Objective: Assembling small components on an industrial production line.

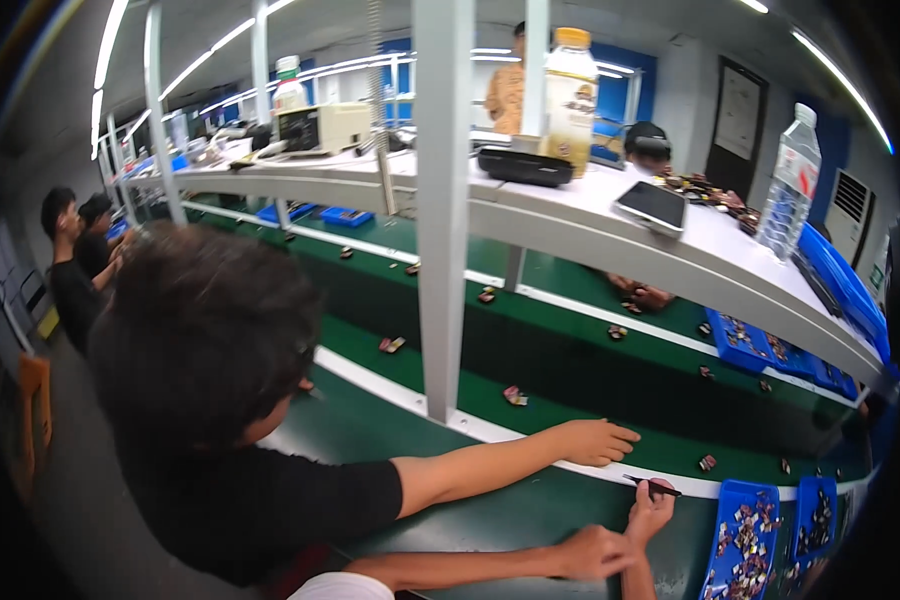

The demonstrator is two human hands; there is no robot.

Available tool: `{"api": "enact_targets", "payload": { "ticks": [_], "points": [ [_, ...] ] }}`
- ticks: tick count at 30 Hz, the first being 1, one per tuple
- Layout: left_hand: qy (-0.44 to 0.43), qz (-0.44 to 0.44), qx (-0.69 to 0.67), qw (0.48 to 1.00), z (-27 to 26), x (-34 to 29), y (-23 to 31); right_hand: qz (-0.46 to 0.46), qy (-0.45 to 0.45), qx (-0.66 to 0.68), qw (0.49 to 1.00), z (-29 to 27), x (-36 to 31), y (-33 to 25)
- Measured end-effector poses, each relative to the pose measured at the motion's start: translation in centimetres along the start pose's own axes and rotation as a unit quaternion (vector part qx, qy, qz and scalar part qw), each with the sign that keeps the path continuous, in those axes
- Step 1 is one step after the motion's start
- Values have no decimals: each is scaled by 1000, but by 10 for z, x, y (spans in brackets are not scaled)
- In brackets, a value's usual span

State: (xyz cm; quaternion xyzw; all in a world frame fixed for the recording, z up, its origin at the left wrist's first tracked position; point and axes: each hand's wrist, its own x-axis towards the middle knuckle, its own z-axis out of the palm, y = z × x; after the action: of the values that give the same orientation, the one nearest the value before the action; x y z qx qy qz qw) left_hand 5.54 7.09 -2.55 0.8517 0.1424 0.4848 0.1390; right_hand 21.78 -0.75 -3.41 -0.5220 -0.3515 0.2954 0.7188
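My right hand (650, 518) is raised above the near edge of the green bench, closed around slim black tweezers (654, 487) whose tip points left. Against my right wrist, or just in front of it, is my left hand (595, 553), its fingers bent and smeared by motion; I cannot tell whether it grips anything. To the right of my right hand, a blue tray (720, 545) holds many small brown and pale parts. A co-worker's hand (598, 442) reaches over the white rail (490, 430), fingers toward the belt.
The co-worker in black (210, 400) sits close on my left. Small parts (515, 396) lie scattered along the green conveyor belt (560, 400). A second blue tray (816, 515) stands farther right. A grey post (444, 250) carries the shelf (610, 225), with bottles and a phone (652, 208).
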Motion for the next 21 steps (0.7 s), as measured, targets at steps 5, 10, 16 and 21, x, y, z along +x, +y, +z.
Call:
{"api": "enact_targets", "payload": {
  "ticks": [5,10,16,21],
  "points": [
    [-171,253,233,923,-45,20,-93,-62,-75,-12,995,13,-4,10],
    [-235,312,703,595,-81,-14,-49,-45,-73,-2,996,4,-15,-7],
    [-230,235,576,748,-197,-55,47,15,-91,-21,996,8,-27,-29],
    [-291,111,0,950,37,-87,163,-46,-81,-1,996,-1,-17,0]
  ]
}}
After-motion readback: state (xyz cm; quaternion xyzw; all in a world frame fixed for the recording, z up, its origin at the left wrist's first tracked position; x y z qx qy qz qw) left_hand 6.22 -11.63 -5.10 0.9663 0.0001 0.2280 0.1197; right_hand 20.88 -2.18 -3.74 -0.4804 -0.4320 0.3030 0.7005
